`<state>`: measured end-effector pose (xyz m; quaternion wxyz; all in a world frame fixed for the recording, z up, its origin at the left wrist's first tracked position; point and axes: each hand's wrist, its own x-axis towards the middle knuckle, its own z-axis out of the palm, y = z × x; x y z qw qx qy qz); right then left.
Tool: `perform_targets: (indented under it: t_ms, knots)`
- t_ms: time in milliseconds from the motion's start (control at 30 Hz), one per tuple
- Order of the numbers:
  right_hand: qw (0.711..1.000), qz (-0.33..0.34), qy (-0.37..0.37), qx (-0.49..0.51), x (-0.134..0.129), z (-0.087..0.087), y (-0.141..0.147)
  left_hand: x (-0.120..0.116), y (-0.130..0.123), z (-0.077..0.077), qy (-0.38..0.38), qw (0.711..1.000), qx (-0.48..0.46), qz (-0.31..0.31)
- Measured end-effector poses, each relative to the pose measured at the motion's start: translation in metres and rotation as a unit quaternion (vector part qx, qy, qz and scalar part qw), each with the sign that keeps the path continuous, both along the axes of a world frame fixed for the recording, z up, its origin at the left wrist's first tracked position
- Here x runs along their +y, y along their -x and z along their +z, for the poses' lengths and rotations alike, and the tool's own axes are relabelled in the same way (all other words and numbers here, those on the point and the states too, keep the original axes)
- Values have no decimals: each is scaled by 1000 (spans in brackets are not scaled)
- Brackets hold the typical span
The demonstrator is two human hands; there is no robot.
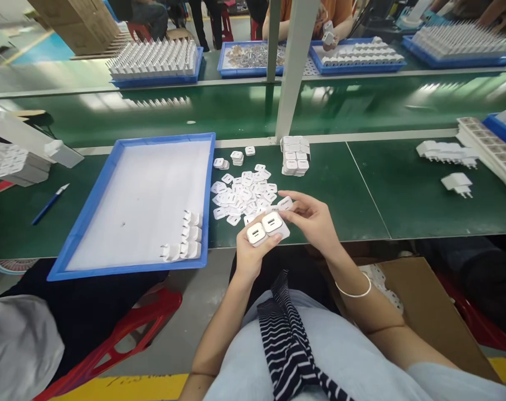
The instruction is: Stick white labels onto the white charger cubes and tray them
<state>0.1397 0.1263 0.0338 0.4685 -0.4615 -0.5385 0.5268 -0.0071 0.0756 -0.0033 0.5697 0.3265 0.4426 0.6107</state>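
Observation:
My left hand (251, 257) grips two white charger bodies (266, 228) side by side, their port faces turned up. My right hand (314, 218) pinches a small white face plate (285, 203) just above and to the right of them, at the near edge of the green table. A loose pile of white face plates (243, 192) lies on the table just beyond my hands. To the left sits a blue tray (89, 209) with a white liner; a short stack of finished chargers (186, 240) stands in its near right corner.
A small stack of white parts (295, 156) stands by a white post (292, 67). More chargers (447, 153) lie at right, a blue pen (49, 204) at left. Across the belt are blue trays (155, 64) and another person's hands (328, 30). A cardboard box (428, 312) sits by my right knee.

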Motion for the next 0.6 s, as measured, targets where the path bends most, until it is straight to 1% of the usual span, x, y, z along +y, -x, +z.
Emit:
perform_targets:
  t_ms: [133,233,300,367,433,500,567,600]
  knots:
    - [997,-27,-54,-55,-15,2,-4,-4,-5,11,1,1000,-19,-9]
    - [990,-43,-85,-101,-21,1,-8,-5,-8,15,8,1000,-21,-15]
    - [990,-38,-82,-104,-25,1,-11,-6,-10,15,8,1000,-8,-22]
    - [994,-26,-61,-83,-28,1,-13,-7,-10,14,-1,1000,10,-28]
    - [997,-14,-43,-67,-30,3,-16,-8,-10,13,-18,999,31,-29]
    - [996,-1,-42,-74,-32,5,-19,-10,-9,13,-46,997,59,-26]
    - [994,0,-67,-91,-33,6,-24,-11,-8,16,-87,990,112,-16]
    - [991,-12,-89,-101,-33,6,-27,-11,-7,18,-111,983,145,-9]
